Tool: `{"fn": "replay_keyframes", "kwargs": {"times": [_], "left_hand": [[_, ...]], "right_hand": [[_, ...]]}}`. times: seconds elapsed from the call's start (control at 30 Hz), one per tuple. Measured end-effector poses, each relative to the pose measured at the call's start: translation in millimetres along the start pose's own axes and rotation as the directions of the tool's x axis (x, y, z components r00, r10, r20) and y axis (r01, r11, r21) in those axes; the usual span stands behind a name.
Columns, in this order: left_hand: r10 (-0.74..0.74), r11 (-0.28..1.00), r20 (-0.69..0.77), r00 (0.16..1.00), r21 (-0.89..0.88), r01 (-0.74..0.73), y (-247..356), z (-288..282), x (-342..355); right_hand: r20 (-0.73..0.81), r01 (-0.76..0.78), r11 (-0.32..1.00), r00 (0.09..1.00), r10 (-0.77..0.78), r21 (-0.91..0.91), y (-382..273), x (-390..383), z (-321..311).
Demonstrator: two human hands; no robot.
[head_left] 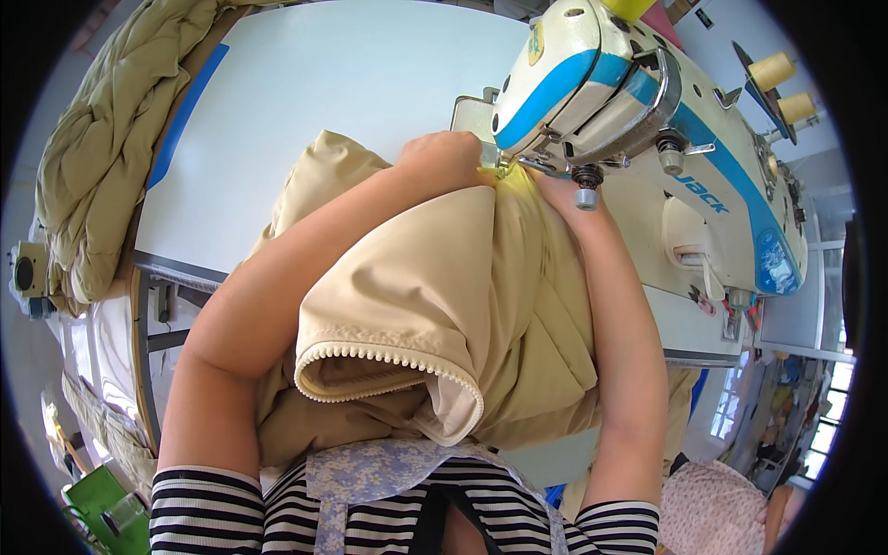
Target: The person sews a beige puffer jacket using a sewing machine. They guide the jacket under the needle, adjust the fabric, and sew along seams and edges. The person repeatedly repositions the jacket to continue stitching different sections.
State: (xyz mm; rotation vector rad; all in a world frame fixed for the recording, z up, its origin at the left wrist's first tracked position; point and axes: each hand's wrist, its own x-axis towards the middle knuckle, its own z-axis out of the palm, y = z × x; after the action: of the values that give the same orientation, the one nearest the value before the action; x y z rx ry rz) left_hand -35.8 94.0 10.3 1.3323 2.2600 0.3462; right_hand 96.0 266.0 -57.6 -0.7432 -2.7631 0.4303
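A beige padded garment (388,268) lies bunched over my lap and the table edge, with a toothed zipper (344,353) along its loose lower flap. My left hand (444,159) is closed on the garment just left of the needle area (502,165), where a yellow light falls. My right hand (560,190) lies on the fabric right of the needle, its fingers hidden under the head of the white and blue sewing machine (592,88).
The white worktable (227,203) extends left, its edge hung with padded khaki garments (88,166). Thread cones (772,72) stand on the machine's right. A person (717,504) in pink patterned clothing is at lower right, near a green object (106,513) at lower left.
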Motion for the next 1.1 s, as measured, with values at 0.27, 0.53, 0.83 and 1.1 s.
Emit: {"fn": "replay_keyframes", "kwargs": {"times": [0.27,0.53,0.83,1.1], "left_hand": [[0.022,1.000,-0.008,1.000,-0.006,-0.022,-4,4,2],[0.296,0.948,-0.110,0.949,-0.090,-0.306,-17,-4,-46],[0.790,0.345,-0.247,0.561,-0.578,-0.740,14,-67,-206],[0.726,0.291,-0.513,0.458,-0.374,-0.880,-15,-139,-341]], "right_hand": [[-0.109,0.061,0.997,0.992,-0.055,0.047,4,-1,4],[0.187,-0.172,0.853,0.978,0.090,0.492,-34,-47,-59],[0.410,0.029,0.567,0.659,-0.630,0.824,-102,-131,-181],[0.276,0.614,0.500,0.427,-0.861,0.611,-216,-133,-182]]}}
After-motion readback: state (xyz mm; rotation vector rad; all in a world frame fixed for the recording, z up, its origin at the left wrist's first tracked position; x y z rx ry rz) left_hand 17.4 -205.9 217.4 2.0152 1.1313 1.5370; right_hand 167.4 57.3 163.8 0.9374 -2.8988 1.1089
